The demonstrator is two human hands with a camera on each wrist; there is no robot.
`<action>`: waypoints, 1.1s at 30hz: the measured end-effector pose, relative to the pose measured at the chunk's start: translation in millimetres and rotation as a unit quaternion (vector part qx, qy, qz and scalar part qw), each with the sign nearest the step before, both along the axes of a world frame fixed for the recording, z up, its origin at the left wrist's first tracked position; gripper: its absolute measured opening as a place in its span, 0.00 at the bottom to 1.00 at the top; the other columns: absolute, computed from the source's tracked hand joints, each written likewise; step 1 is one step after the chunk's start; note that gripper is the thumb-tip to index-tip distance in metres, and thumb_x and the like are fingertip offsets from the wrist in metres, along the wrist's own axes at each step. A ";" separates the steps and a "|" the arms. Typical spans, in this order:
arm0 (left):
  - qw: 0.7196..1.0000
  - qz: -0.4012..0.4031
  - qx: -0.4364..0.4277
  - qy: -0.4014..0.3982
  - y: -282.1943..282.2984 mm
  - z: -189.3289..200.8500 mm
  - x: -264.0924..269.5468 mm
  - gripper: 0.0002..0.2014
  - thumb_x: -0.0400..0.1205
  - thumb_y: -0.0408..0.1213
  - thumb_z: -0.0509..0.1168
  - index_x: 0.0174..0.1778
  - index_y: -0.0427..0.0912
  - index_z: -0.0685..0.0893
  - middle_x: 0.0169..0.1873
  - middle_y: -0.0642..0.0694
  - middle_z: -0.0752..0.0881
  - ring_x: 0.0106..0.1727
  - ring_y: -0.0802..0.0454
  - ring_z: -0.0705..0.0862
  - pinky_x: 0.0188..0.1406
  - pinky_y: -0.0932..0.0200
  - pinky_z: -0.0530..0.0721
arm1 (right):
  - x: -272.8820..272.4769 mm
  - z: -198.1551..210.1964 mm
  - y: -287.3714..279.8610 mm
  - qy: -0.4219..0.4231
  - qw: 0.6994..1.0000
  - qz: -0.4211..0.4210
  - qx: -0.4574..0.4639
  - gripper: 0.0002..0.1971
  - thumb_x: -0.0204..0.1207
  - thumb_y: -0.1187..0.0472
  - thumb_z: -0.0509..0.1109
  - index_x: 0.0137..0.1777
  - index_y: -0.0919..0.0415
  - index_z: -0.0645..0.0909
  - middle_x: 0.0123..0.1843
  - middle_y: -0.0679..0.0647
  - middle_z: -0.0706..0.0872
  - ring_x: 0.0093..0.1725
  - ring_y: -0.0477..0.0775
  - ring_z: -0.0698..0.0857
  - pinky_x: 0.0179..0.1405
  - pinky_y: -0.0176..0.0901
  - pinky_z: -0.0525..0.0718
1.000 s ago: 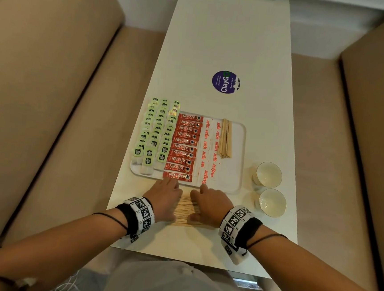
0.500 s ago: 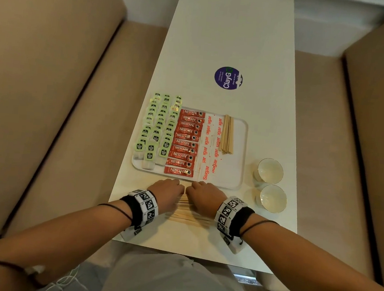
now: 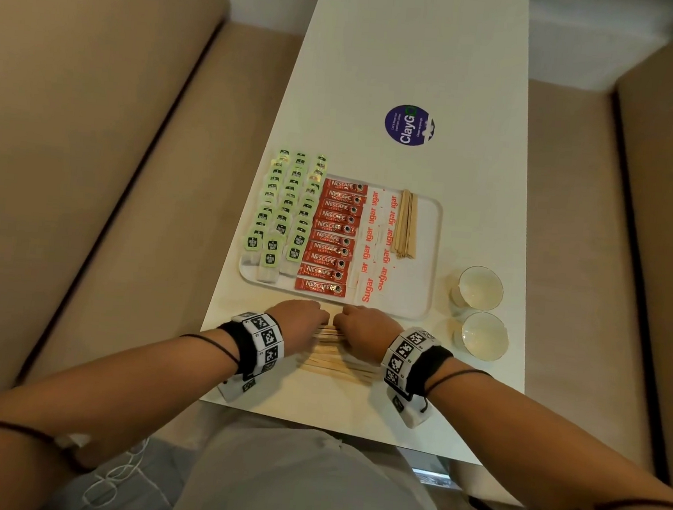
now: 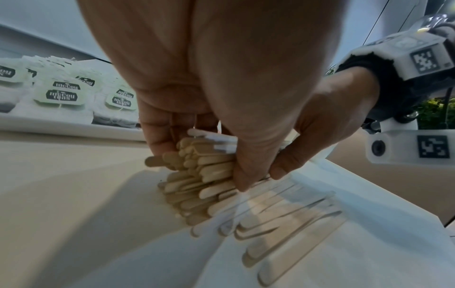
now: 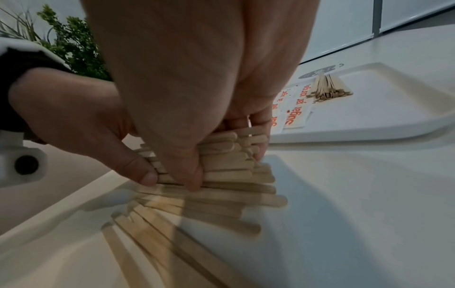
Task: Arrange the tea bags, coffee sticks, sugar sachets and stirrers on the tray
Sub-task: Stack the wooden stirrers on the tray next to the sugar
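A white tray (image 3: pixel 420 298) holds rows of green-tagged tea bags (image 3: pixel 285 217), red coffee sticks (image 3: pixel 332 236), white sugar sachets (image 3: pixel 377 238) and a small bundle of wooden stirrers (image 3: pixel 406 224). In front of the tray lies a loose pile of stirrers (image 3: pixel 333 362) on the table. My left hand (image 3: pixel 300 325) and right hand (image 3: pixel 363 330) sit side by side on that pile. Both grip one bunch of stirrers (image 4: pixel 211 165) between thumb and curled fingers, the left hand at one end, the right hand (image 5: pixel 197 155) at the other end (image 5: pixel 236 154). More stirrers fan out flat beneath.
Two white cups (image 3: pixel 478 287) (image 3: pixel 482 334) stand to the right of the tray near the table's right edge. A round purple sticker (image 3: pixel 409 125) lies farther up the long white table (image 3: pixel 405 57). Beige bench seats (image 3: pixel 128 196) run along both sides.
Both hands have closed in toward each other over the stirrer pile, and their fingers have curled round a bunch of stirrers.
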State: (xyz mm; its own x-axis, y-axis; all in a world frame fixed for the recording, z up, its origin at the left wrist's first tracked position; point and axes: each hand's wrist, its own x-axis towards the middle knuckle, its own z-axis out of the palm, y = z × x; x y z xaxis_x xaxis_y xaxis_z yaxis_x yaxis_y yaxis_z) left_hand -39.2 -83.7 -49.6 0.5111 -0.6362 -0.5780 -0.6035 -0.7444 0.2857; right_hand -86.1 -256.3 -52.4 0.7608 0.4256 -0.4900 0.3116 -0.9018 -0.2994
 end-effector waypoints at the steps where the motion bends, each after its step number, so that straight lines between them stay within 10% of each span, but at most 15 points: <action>1: 1.000 0.000 -0.003 -0.002 0.2 0.4 0.1 0.07 0.81 0.37 0.67 0.53 0.43 0.82 0.47 0.44 0.81 0.49 0.41 0.84 0.46 0.50 0.83 | -0.2 -0.1 0.2 -0.001 1.000 -0.003 0.002 0.11 0.84 0.60 0.64 0.61 0.63 0.82 0.55 0.59 0.85 0.51 0.62 0.86 0.46 0.49 0.80; 25: 1.000 0.017 -0.008 -0.019 5.4 13.3 2.3 0.10 0.80 0.36 0.64 0.56 0.43 0.82 0.50 0.41 0.88 0.48 0.41 0.86 0.46 0.49 0.86 | 2.2 9.5 4.4 -0.011 0.999 -0.028 0.040 0.11 0.88 0.59 0.61 0.61 0.64 0.79 0.55 0.61 0.87 0.51 0.64 0.87 0.47 0.49 0.80; 33: 0.999 0.021 -0.026 -0.012 4.4 14.7 4.5 0.17 0.83 0.54 0.64 0.62 0.47 0.83 0.55 0.45 0.89 0.54 0.44 0.87 0.53 0.47 0.86 | 8.2 15.9 2.0 -0.010 0.997 -0.025 0.076 0.20 0.87 0.45 0.63 0.71 0.57 0.78 0.61 0.59 0.89 0.58 0.63 0.88 0.58 0.54 0.86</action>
